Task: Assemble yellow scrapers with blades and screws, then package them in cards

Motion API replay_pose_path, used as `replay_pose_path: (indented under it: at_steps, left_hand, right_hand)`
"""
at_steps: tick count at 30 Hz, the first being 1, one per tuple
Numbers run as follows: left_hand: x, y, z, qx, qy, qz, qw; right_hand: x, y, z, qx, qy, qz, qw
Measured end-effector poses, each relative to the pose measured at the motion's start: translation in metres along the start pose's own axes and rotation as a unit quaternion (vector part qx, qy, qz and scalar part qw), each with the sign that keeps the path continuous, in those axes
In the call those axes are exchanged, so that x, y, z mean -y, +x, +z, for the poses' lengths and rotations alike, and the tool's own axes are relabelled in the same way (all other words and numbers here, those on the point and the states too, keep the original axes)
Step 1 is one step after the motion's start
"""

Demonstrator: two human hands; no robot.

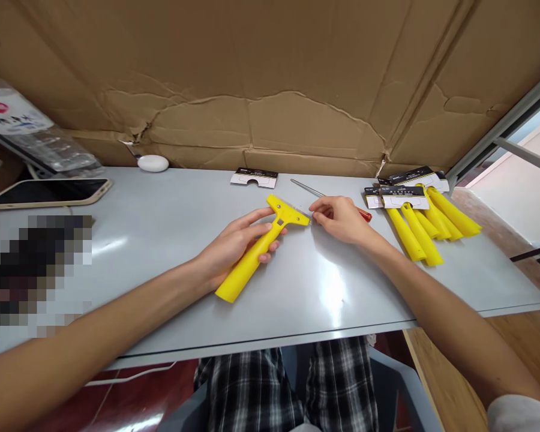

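My left hand (238, 243) is wrapped round the handle of a yellow scraper (247, 267). The scraper's wide head points up and to the right, with a screw at each side and a thin strip along its edge. At the right end of that head, my right hand (339, 219) has thumb and forefinger pinched together. Whatever those fingertips hold, if anything, is too small to make out. Behind the right hand a screwdriver (306, 188) lies on the table, its red handle (364, 215) showing past the knuckles.
Several yellow scraper handles (425, 240) with black-and-white cards (405, 197) lie at the right. One loose card (254, 177) sits at the back of the grey table (162, 240). A phone (49, 193), a white mouse-like object (153, 162) and a plastic bottle (40, 129) are at left. Cardboard (270, 72) stands behind.
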State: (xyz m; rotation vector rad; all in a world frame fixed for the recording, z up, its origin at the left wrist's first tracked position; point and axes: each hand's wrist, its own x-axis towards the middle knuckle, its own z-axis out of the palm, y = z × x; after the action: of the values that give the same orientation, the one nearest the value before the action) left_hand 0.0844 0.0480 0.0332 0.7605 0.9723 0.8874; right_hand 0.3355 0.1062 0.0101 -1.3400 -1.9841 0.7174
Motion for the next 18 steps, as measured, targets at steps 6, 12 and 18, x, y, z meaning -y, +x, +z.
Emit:
replay_pose_path:
  at_steps: [6, 12, 18]
  left_hand:
    - [0.002, 0.000, -0.003, 0.028, -0.007, 0.009, 1.000]
    - [-0.001, 0.005, -0.007, 0.050, -0.042, -0.029, 0.997]
    - [-0.002, 0.007, -0.010, 0.064, -0.052, -0.042, 0.996]
  right_hand:
    - [-0.006, 0.000, -0.004, 0.039, 0.052, 0.008, 0.998]
    - [-0.018, 0.003, -0.013, 0.095, 0.100, -0.041, 0.990]
    - [-0.020, 0.003, -0.019, 0.097, 0.080, -0.083, 0.989]
